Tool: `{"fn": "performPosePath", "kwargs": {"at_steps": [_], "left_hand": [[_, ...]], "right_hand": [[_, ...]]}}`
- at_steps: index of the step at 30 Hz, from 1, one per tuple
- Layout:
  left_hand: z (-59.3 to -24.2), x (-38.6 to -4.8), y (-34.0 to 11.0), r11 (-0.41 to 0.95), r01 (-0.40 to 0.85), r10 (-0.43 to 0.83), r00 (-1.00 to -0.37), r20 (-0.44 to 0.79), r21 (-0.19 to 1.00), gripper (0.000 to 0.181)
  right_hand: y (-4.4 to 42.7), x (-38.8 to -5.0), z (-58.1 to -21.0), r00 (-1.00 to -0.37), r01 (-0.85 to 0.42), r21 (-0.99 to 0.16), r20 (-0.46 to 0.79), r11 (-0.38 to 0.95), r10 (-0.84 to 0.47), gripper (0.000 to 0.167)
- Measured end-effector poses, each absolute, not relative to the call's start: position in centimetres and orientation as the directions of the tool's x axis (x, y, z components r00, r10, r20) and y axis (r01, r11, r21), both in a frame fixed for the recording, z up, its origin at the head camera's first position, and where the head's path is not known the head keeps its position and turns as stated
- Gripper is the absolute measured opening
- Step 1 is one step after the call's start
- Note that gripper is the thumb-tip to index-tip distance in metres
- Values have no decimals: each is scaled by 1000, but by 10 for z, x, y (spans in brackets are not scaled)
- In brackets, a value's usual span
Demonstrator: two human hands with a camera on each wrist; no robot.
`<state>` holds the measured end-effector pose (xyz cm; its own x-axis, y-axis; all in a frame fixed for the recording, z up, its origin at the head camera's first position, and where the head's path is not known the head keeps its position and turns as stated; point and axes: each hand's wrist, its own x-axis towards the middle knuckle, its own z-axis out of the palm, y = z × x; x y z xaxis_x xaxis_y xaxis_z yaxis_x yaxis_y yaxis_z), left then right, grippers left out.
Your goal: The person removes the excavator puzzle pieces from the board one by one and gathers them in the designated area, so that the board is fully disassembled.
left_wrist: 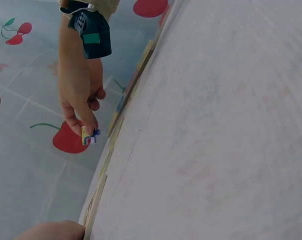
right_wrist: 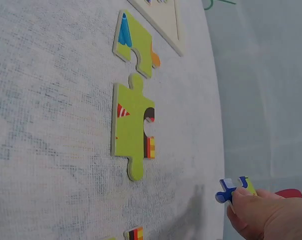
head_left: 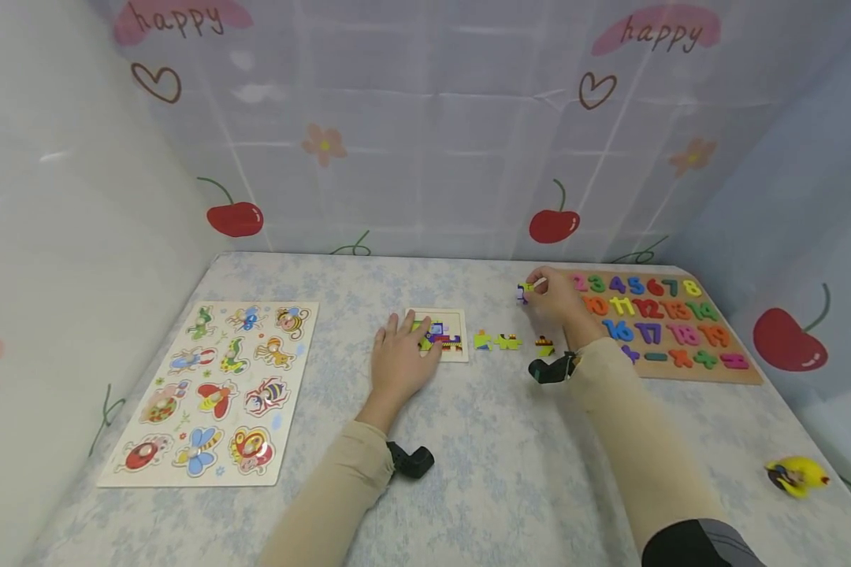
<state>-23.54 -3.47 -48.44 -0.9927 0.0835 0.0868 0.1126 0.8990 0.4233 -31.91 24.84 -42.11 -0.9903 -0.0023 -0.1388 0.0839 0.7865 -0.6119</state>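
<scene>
My left hand lies with its fingers spread over the left part of a small wooden jigsaw tray, where a purple and green picture shows. The right hand is raised near the back of the table, pinching a blue and green jigsaw piece between thumb and fingers. Between the tray and that hand lie a green piece with a blue shape, a green piece with a red-striped triangle and a multicoloured piece. Only part of the left hand shows in the left wrist view.
An insect peg puzzle board lies on the left of the table. A number puzzle board sits at the right, beneath and beside the right forearm. A yellow toy is near the right edge. Printed curtains stand behind the table.
</scene>
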Motion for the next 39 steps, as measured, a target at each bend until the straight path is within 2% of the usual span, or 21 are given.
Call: {"fn": "performPosePath", "kwargs": {"at_steps": [10, 19, 23, 30, 33, 39], "left_hand": [[-484, -235, -35, 895, 111, 77, -993, 95, 432, 61], [-484, -234, -36, 886, 101, 63, -993, 97, 452, 67], [-483, -234, -35, 880, 92, 55, -994, 93, 466, 67], [-483, -232, -36, 879, 84, 42, -994, 100, 469, 69], [-482, -231, -36, 875, 81, 34, -994, 106, 477, 69], [-483, -230, -37, 877, 67, 15, -994, 112, 475, 68]], "right_hand": [[254, -324, -424, -985, 145, -572, -161, 807, 62, 24], [252, -321, -427, -977, 190, -479, -177, 857, 117, 26], [254, -322, -433, -987, 142, -407, -125, 902, 98, 28], [251, -325, -437, -999, 25, -259, 37, 966, 35, 28], [245, -323, -434, -999, 5, -270, 36, 963, 15, 29], [222, -316, -423, -999, -16, -386, -25, 923, -28, 34]]}}
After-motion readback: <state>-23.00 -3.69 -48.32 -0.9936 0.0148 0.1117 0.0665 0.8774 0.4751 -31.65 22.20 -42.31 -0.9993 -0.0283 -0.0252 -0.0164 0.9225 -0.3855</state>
